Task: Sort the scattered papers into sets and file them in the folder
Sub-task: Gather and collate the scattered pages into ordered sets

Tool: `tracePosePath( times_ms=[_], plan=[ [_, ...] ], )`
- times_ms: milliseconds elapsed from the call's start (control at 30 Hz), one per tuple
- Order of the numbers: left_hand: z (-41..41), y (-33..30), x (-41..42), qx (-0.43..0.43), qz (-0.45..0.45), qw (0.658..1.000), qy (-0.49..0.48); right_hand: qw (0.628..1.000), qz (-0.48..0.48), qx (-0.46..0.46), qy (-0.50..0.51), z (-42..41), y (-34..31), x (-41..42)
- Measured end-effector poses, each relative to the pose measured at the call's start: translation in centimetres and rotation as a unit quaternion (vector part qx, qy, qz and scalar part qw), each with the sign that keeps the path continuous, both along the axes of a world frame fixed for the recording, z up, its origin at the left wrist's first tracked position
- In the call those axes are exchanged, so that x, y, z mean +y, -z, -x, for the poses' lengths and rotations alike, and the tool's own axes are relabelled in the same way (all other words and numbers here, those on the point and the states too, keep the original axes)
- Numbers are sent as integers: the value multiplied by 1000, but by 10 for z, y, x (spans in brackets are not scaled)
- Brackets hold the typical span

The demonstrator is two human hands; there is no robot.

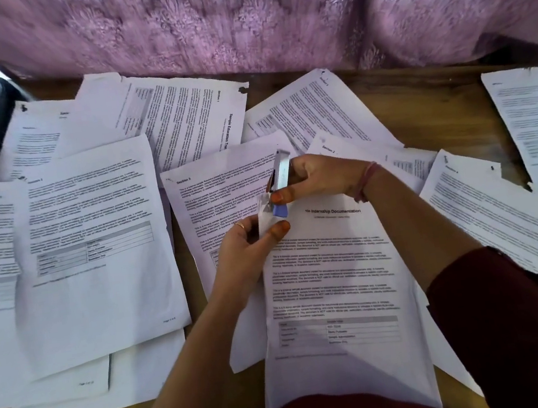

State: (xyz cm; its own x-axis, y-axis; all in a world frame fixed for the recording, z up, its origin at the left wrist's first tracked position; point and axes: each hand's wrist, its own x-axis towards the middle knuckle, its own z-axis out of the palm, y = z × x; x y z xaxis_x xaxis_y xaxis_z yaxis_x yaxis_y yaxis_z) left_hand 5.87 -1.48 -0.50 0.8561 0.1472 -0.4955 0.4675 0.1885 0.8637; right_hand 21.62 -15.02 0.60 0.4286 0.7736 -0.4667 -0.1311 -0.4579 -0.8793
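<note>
White printed papers [91, 228] lay scattered across the wooden tabletop [418, 96]. Right hand [319, 176] gripped a silver-blue stapler [280, 181]; left hand [245, 245] pinched the near-centre set's [333, 281] top corner.

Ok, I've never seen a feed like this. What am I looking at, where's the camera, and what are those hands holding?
There is no machine here: a person works with bare hands. The one picture comes from a camera worn on the head, looking down. A wooden table is strewn with white printed sheets. The right hand grips a small silver and blue stapler at the top corner of the white internship document set, while the left hand pinches that corner. A purple patterned cloth lies beyond the table. No folder is identifiable.
</note>
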Motion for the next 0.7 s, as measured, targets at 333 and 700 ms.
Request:
tracePosePath(
  times_ms=[333, 700],
  plan=[
    [0, -2, -9, 5, 34, 996, -81, 972, -37, -47, 227, -14, -13, -10],
    [3, -10, -13, 18, 8, 998, -64, 912, 33, -190, 361, 7, -29, -30]
  ],
)
